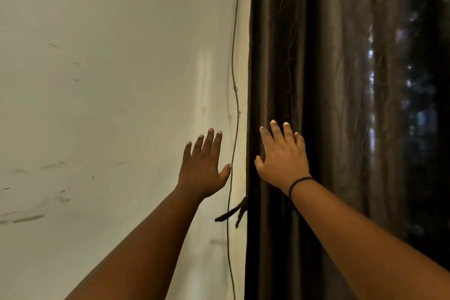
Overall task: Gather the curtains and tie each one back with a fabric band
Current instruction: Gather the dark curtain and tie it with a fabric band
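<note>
A dark brown curtain (pixel 316 68) hangs in folds down the right half of the view. My right hand (pixel 282 156) lies flat on the curtain near its left edge, fingers straight and spread. My left hand (pixel 203 168) is raised in front of the wall just left of the curtain, fingers straight, holding nothing. Two dark ends of a fabric band (pixel 231 213) stick out from the curtain's left edge, below both hands.
A pale, scuffed wall (pixel 97 105) fills the left half. A thin dark cable (pixel 235 68) runs down the wall beside the curtain edge. Behind the curtain at far right, a dark window (pixel 418 105) shows faint lights.
</note>
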